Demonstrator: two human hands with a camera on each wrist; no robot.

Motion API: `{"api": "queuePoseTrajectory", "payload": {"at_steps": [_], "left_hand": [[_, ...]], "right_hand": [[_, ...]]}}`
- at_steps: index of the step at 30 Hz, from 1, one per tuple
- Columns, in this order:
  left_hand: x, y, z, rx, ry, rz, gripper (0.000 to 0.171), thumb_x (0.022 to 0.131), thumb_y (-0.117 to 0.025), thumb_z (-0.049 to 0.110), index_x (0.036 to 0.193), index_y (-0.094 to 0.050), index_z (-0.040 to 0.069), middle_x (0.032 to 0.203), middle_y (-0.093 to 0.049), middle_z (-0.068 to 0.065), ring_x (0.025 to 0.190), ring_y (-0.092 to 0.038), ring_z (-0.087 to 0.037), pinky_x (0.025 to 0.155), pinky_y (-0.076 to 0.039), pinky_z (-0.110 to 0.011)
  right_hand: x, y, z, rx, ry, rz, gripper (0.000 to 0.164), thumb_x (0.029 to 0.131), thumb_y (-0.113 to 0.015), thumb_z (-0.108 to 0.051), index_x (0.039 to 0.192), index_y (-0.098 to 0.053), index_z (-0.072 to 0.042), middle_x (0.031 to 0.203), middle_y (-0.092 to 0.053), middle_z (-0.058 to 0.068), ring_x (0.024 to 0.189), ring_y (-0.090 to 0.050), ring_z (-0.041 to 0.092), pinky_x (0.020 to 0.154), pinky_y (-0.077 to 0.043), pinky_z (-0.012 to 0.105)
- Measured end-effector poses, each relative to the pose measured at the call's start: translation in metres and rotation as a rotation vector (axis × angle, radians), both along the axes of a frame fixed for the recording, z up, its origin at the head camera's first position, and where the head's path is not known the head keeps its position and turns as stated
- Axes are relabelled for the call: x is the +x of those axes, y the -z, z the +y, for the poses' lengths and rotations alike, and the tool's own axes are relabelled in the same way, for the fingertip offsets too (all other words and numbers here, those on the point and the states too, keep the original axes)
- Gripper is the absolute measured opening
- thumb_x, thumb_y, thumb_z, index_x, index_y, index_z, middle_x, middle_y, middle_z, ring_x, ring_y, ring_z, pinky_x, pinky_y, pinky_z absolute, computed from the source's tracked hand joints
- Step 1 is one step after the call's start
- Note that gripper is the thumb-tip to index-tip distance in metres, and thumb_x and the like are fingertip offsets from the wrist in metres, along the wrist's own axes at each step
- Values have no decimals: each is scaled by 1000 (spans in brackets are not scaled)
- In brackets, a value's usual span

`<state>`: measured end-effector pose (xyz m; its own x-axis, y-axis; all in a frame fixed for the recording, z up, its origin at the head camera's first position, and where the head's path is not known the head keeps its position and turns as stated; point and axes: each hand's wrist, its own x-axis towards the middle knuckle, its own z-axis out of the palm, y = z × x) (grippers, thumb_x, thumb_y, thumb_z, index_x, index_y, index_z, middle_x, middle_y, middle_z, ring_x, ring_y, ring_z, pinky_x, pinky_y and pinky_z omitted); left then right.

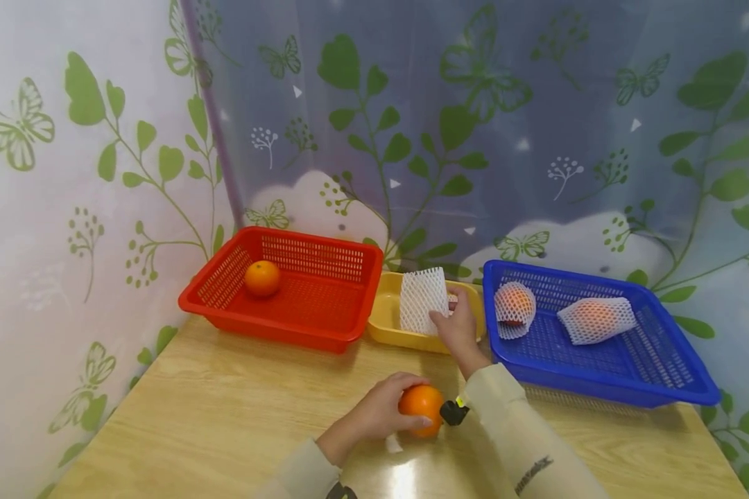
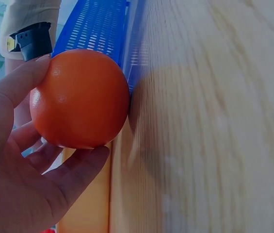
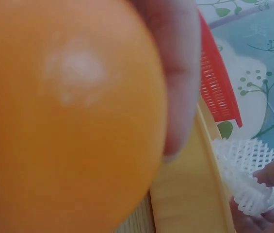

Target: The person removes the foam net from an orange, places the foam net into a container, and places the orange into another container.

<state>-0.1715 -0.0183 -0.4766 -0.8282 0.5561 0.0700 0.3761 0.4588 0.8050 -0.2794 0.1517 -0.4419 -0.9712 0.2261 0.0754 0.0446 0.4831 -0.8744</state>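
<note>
Near the table's front, my left hand (image 1: 388,409) grips an orange (image 1: 422,410), thumb on one side and fingers on the other; the left wrist view shows the same orange (image 2: 81,99) close to the wooden surface. My right hand (image 1: 459,324) pinches a white foam net sleeve (image 1: 423,301) over the yellow basket (image 1: 390,337). In the right wrist view, the fingers hold the net sleeve (image 3: 248,170) at the lower right, while the orange (image 3: 69,116) fills the left side. A bit of white net shows behind the right fingers.
A red basket (image 1: 293,336) at the left holds one orange (image 1: 263,278). To the right, a blue basket (image 1: 599,384) contains two net-wrapped fruits, one round (image 1: 514,308) and one lying sideways (image 1: 597,319). A patterned curtain (image 1: 374,125) hangs behind the wooden table (image 1: 225,395).
</note>
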Motion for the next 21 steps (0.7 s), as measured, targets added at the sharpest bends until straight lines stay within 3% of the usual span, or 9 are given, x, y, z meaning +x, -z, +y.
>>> {"api": "queuePoseTrajectory", "payload": {"at_steps": [12,21], "left_hand": [[-3,3,-1,-2,-19,-46,59,82,-79,33,133,-57,13,132,-56,-1,117,-53,-17,101,-43,-37],[-2,3,-1,-2,-22,-66,58,82,-78,33,132,-57,14,130,-56,-1,116,-52,-17,101,-43,-38]], "right_hand": [[-2,3,4,149,-64,52,61,85,-66,1,140,-38,-1,131,-50,26,117,-49,40,102,-40,53],[-4,5,6,245,-40,40,60,86,-67,-3,139,-39,-3,133,-51,26,120,-48,40,105,-37,52]]}}
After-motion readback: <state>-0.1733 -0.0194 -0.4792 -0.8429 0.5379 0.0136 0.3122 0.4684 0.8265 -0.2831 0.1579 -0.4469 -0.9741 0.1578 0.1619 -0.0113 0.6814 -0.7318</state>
